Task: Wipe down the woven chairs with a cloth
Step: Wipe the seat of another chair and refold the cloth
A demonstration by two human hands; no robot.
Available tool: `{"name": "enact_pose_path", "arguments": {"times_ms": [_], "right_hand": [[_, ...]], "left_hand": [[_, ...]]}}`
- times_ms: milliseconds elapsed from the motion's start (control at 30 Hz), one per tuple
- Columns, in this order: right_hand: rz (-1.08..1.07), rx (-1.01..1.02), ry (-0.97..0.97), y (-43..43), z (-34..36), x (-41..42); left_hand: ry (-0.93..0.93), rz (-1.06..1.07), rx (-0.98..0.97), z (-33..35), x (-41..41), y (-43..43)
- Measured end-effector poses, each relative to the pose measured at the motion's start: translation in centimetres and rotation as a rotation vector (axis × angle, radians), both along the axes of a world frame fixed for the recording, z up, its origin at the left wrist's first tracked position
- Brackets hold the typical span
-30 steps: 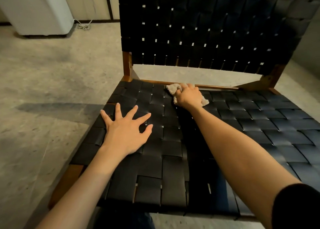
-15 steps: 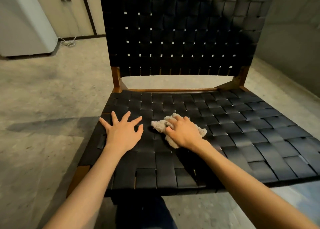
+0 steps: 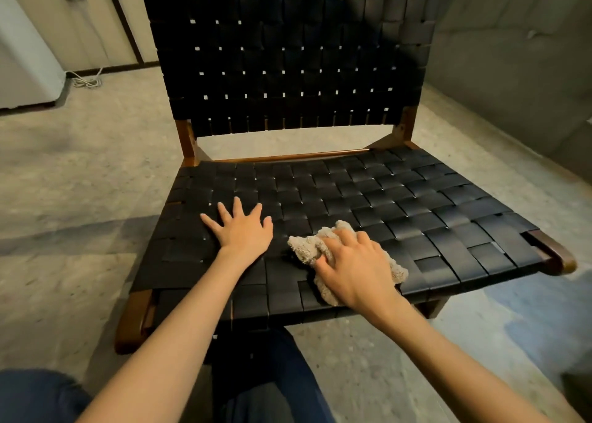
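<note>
Two hands rest on the woven chair [image 3: 368, 198], black straps on brown wood: the left hand [image 3: 243, 230] splayed flat, the right hand [image 3: 355, 269] pressing a crumpled beige cloth [image 3: 307, 246] near the seat's front edge.

Woven chair [image 3: 400, 198] on concrete floor [image 3: 80, 172]

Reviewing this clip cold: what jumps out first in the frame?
A large black woven chair with a dark wooden frame fills the middle of the view, its tall woven back rising behind the seat. Near the seat's front edge, the right hand presses a crumpled beige cloth onto the weave, while the left hand lies flat with fingers spread just to its left.
</note>
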State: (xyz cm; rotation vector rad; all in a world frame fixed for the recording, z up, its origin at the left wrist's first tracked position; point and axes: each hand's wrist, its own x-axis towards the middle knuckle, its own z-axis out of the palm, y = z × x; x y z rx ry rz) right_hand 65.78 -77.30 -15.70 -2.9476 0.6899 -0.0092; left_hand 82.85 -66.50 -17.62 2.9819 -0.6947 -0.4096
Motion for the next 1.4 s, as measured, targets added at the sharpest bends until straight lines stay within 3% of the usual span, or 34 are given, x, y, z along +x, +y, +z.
{"name": "enact_pose_path", "arguments": {"times_ms": [367,567,900,1200,1400], "right_hand": [[-0.032,0.089,-0.002,-3.9,-3.2,8.9],[-0.038,0.106,-0.094,-6.7,-6.1,15.9],[-0.023,0.104,-0.113,-11.0,-9.0,25.4],[-0.187,0.021,-0.066,-14.4,-9.1,25.9],[-0.017,0.113,-0.04,-13.2,-7.8,21.3]], "left_hand": [[-0.031,-0.119,-0.047,-1.6,1.0,-0.7],[-0.04,-0.194,-0.067,-2.8,2.4,-1.7],[-0.116,-0.181,-0.138,-4.2,2.4,-1.8],[-0.104,-0.166,-0.19,-4.1,2.3,-1.5],[-0.11,-0.165,-0.164,-4.0,2.2,-1.7]]}}
